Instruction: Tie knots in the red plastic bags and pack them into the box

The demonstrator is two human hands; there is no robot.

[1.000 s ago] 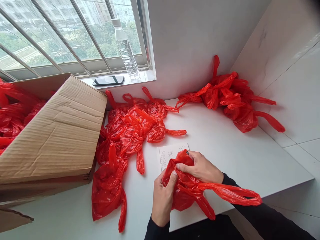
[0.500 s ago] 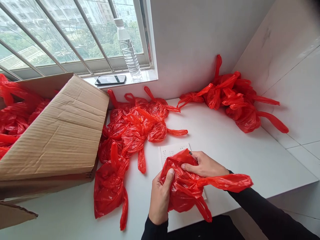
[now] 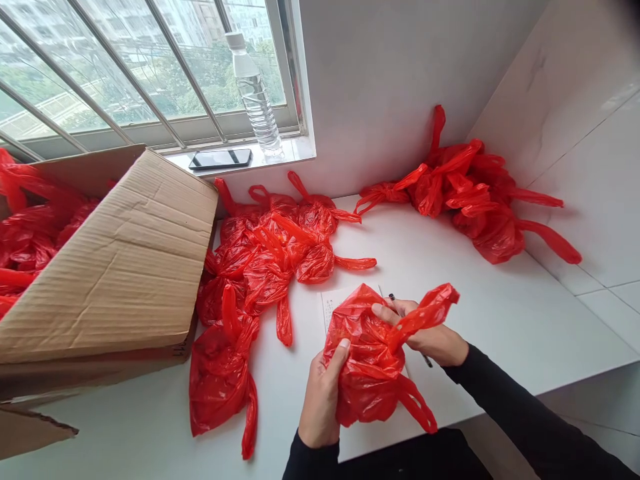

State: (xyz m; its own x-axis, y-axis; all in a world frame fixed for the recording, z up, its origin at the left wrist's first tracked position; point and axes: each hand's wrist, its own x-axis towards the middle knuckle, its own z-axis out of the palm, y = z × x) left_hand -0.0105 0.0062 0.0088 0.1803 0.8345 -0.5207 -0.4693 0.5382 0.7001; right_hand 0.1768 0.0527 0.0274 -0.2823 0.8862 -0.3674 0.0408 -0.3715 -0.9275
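Left hand (image 3: 320,393) and right hand (image 3: 434,341) both clasp a red bag (image 3: 365,363); hard tugging could tear its thin handle.

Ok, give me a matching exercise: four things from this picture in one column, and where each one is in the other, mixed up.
Things:
1. bottle
2. phone
3. box
4. nearest bag

Places:
A. lying flat on the sill
B. gripped by the left hand and right hand
C. at the left end of the table
D. upright on the sill, against the window

Pairs: 1-D, 2-A, 3-C, 4-B
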